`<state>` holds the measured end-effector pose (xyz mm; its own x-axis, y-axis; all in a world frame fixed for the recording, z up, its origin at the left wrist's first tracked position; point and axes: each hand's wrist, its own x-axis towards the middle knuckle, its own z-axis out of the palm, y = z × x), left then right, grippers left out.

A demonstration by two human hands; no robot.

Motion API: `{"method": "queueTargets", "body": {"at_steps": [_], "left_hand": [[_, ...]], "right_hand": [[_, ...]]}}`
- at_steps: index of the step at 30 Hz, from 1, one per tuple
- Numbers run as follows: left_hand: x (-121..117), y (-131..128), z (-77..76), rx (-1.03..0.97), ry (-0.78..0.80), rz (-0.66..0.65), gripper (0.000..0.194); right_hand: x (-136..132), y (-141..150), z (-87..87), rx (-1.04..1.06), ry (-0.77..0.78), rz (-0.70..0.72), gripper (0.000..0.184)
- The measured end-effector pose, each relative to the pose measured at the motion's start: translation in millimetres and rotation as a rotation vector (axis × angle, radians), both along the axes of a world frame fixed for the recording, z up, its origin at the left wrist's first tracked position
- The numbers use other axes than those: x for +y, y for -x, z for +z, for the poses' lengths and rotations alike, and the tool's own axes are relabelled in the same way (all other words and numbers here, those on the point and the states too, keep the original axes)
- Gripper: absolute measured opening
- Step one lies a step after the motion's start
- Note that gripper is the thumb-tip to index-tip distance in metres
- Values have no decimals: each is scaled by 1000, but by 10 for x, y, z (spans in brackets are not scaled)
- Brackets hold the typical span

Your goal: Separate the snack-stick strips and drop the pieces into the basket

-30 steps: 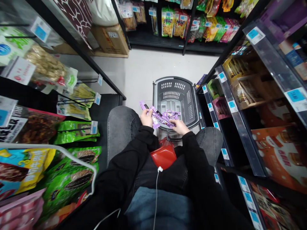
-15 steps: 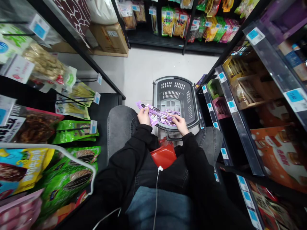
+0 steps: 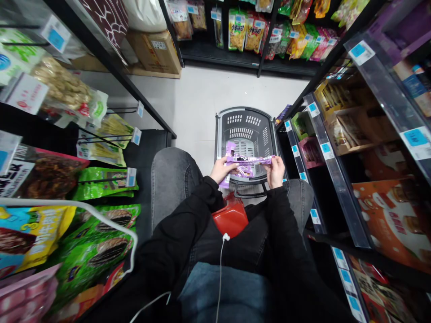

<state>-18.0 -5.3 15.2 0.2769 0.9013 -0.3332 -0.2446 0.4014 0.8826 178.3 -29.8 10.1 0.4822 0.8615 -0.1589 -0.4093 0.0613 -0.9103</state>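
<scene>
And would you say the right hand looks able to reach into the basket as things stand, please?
Probably yes: the basket is open on top and the right hand is at its near end, though the fingers pinch one end of a purple packet and might need freeing first.

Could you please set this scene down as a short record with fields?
Left hand: grips the purple packets near their left end
Right hand: pinches the far end of a long purple packet
Basket: grey, slotted basket on the pale floor, beneath and beyond the hands
Lap: red object between the legs; what it is cannot be told
Left side: hanging snack bags
Right side: shelves with price tags
Far end: cardboard box at left
</scene>
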Motion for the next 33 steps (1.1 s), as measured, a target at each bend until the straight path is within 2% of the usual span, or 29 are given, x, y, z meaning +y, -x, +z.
{"method": "queueTargets", "body": {"at_steps": [5,9,12,17,18,20,23,28,30,33], "left_hand": [[-75,4,100,83,12,-208,27],[-88,-26,90,129,58,-289,26],[-106,-44,76,183,71,-375,26],[-163,-57,104,184,56,-841,27],[-172,-67,99,167,38,-885,28],[-182,-95,65,152,-52,-843,30],[-182,-138,-22,189,-174,-664,31],[-192,-172,-162,100,-64,-587,38],[-192,-176,-182,104,-55,-590,38],[-179,-174,-161,176,-76,-622,36]], "right_hand": [[-12,-103,84,-100,51,58,20],[-4,-15,76,-43,11,39,25],[-9,55,58,-14,-21,54,36],[-16,127,32,-33,18,67,45],[-15,149,25,-49,30,92,44],[-14,202,10,-80,45,134,44],[-26,268,1,-85,48,200,49],[-66,281,34,-22,-28,438,80],[-73,278,41,-17,-20,445,85],[-70,293,37,-23,34,350,68]]}}
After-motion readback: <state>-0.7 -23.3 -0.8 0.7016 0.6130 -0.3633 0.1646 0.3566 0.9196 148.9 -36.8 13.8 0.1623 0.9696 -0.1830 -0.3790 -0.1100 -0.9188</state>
